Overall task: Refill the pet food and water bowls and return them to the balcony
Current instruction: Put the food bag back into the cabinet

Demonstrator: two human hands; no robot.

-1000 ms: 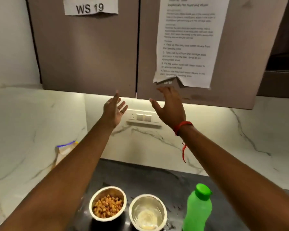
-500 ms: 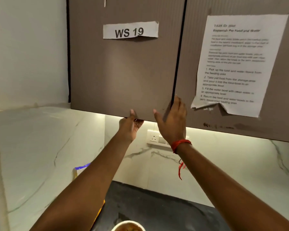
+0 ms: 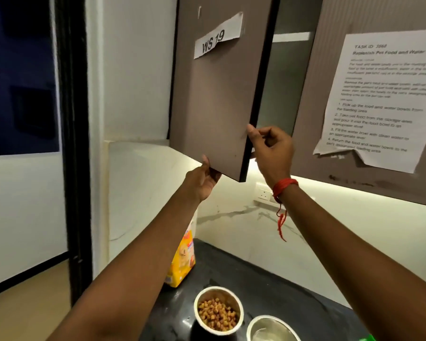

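A brown cabinet door (image 3: 214, 99) labelled "WS 19" stands partly swung out from the wall cabinet. My left hand (image 3: 203, 182) grips its bottom edge. My right hand (image 3: 272, 148), with a red thread at the wrist, grips its right edge near the lower corner. Below, on the black counter (image 3: 268, 274), a steel bowl (image 3: 218, 311) holds brown kibble. A second steel bowl (image 3: 271, 328) to its right holds water, cut off by the frame's bottom. A yellow pet food bag (image 3: 182, 262) stands at the counter's left end, partly behind my left forearm.
The gap behind the door shows a dim cabinet interior (image 3: 283, 77) with a shelf. An instruction sheet (image 3: 376, 99) hangs on the right cabinet door. A wall socket (image 3: 263, 193) sits under the cabinet. A green bottle cap (image 3: 368, 337) peeks in at the bottom right. A dark door frame (image 3: 71, 143) stands left.
Both hands rose to the cabinet's lower edge, took hold of the left door and pulled it open. The view has swung left and down, bringing the bowls back in.
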